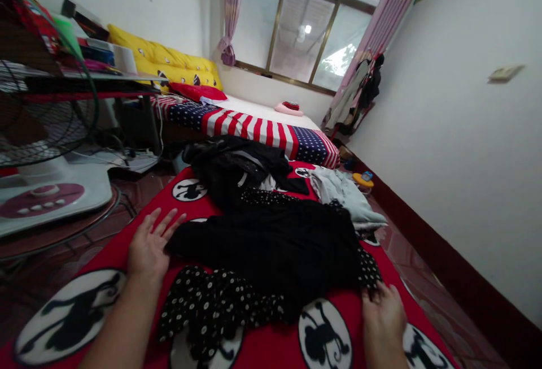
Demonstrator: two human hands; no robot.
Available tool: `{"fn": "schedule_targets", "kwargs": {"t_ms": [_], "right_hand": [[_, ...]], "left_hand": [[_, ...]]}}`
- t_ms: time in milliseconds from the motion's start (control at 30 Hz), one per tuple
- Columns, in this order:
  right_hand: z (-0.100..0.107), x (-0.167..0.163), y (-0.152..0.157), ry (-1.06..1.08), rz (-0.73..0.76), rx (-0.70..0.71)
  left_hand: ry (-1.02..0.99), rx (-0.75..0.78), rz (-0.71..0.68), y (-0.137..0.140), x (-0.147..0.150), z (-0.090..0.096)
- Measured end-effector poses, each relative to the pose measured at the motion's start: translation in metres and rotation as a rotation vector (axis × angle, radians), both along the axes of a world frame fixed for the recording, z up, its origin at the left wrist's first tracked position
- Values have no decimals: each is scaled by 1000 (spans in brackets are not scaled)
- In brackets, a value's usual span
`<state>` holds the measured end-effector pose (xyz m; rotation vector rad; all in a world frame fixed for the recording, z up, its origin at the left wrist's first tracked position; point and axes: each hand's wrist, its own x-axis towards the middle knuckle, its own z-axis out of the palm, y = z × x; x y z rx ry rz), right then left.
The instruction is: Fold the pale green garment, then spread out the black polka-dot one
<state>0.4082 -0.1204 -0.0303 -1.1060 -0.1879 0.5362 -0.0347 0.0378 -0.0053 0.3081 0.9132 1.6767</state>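
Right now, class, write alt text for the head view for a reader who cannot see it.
Two bare hands, left hand and right hand, press flat at either side of a black polka-dot garment spread on a red monkey-print mat. Behind lie a dark clothes pile, a flag-striped mattress and a floor fan.

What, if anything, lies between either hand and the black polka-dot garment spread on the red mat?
Nothing visible does. The left hand lies flat at the edge of the black polka-dot garment, and the right hand has its fingertips at the garment's right hem, both on the red mat.
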Motion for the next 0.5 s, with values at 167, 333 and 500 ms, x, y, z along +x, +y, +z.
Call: {"fn": "schedule_targets", "kwargs": {"t_ms": [167, 333, 500], "right_hand": [[37, -14, -25, -469, -491, -98], [64, -72, -8, -799, 242, -368], [21, -112, -4, -1285, 870, -558]], "left_hand": [[267, 22, 57, 7, 6, -12], [898, 135, -91, 6, 11, -25], [1260, 152, -72, 2, 15, -29]]}}
